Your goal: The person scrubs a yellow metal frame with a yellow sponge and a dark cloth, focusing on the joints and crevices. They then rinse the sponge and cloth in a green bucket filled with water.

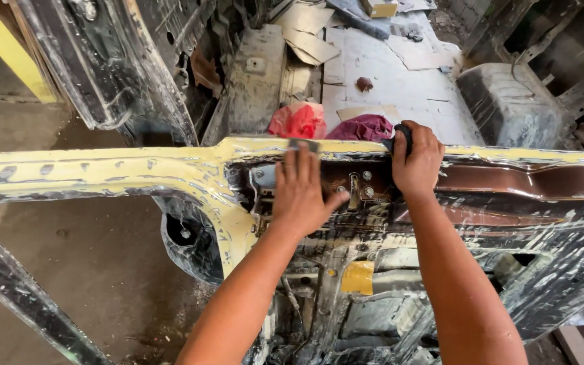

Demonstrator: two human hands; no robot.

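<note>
hands (299, 192) (415, 161) gripping yellow-puttied, scuffed metal door frame (170, 169).

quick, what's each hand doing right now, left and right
Left hand: flat, fingers extended, pressing a small grey sanding pad on the yellow-filled door frame.
Right hand: closed around a dark object at the frame's top edge.

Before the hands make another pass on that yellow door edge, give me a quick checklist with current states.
1. Left hand flat on the door panel, pressing a small grey pad: ok.
2. Right hand gripping the top edge around a dark object: ok.
3. Which tool the dark object is: cannot tell.
4. Door panel support underneath: cannot tell.
5. Red rags away from both hands: ok.
</note>
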